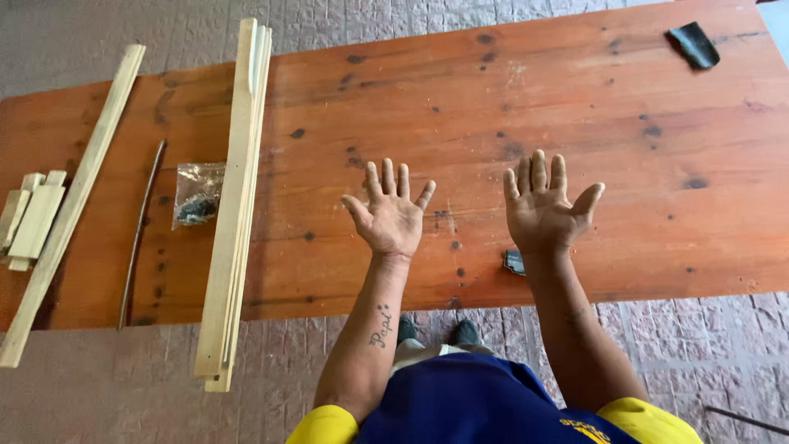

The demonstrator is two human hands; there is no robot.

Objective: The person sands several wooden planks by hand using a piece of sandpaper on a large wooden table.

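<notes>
My left hand [389, 212] and my right hand [543, 205] are both held out palm up, fingers spread, above the reddish wooden table [460, 107]. Neither hand holds anything. A small dark object [514, 262] lies on the table just under my right wrist, partly hidden by it. A stack of long pale wooden slats [236, 197] lies across the table to the left of my left hand, overhanging the near edge.
Farther left lie a clear plastic bag of small dark parts [196, 194], a thin dark rod [140, 234], one long slat [74, 197] and short wood blocks [31, 218]. A dark piece of sandpaper [693, 43] rests at the far right. Paved floor [715, 345] lies below.
</notes>
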